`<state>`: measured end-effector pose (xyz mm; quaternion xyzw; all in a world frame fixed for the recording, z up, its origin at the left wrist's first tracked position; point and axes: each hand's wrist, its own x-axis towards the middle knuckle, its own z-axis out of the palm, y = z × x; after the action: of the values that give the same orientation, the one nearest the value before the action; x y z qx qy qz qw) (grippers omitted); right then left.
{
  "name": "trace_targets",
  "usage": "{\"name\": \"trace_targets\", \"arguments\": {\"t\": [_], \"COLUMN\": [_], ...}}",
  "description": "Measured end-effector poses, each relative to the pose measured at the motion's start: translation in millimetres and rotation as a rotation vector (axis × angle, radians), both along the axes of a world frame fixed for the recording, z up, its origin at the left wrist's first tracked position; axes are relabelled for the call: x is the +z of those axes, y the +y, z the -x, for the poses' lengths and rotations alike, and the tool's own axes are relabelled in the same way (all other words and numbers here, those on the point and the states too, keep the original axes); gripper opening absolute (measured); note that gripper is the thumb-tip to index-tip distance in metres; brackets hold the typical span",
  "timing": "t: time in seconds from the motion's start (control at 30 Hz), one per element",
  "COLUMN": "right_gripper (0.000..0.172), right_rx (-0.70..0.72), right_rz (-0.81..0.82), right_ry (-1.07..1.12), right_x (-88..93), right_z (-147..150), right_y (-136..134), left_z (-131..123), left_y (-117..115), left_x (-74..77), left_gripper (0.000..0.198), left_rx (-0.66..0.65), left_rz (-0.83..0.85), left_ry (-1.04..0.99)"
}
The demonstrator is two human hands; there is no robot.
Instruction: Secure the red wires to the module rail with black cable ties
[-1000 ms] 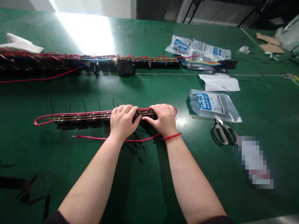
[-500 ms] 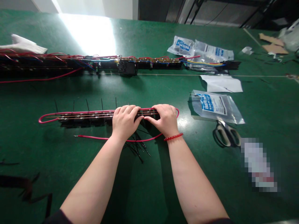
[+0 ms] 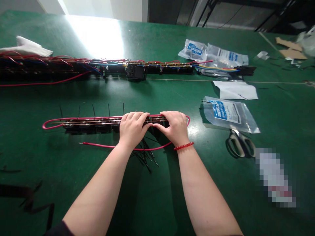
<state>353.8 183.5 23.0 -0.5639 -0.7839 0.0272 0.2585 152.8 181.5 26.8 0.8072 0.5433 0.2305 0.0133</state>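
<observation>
Left hand [image 3: 132,128] and right hand [image 3: 175,127] gripped a black strip [image 3: 98,124] as we looked down on the tabletop [image 3: 86,178].

In the head view, we saw each hand pinching the strip between thumb and fingers, thumbs nearly touching. The strip lay roughly parallel to the tabletop's far edge, a red cable [image 3: 98,145] running along its far side; a longer wired assembly [image 3: 169,68] lay closer to that edge.

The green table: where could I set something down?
Bare table shows between the right forearm and the scissors, and between the far wired assembly and the near wired strip. Crowded: around the scissors, nearest plastic bag and paper; black ties beside the left wrist.
</observation>
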Motion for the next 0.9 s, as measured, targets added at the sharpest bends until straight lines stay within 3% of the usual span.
{"name": "trace_targets", "arguments": {"t": [0.57, 0.77, 0.9], "right_gripper": [0.043, 0.076, 0.072], "right_rx": [-0.005, -0.061, -0.071], "right_rz": [0.041, 0.028, 0.017], "right_ry": [0.003, 0.093, 0.106], "right_x": [1.5, -3.5, -6.1], "right_z": [0.7, 0.0, -0.6], "right_y": [0.5, 0.8, 1.2], "left_z": [-2.1, -2.3, -2.2], "left_y": [0.5, 0.1, 0.2], "left_x": [2.4, 3.1, 3.6], "left_gripper": [0.036, 0.029, 0.029], "left_rx": [0.032, 0.031, 0.015], "left_rz": [0.048, 0.046, 0.042], "left_ry": [-0.017, -0.013, -0.015]}}
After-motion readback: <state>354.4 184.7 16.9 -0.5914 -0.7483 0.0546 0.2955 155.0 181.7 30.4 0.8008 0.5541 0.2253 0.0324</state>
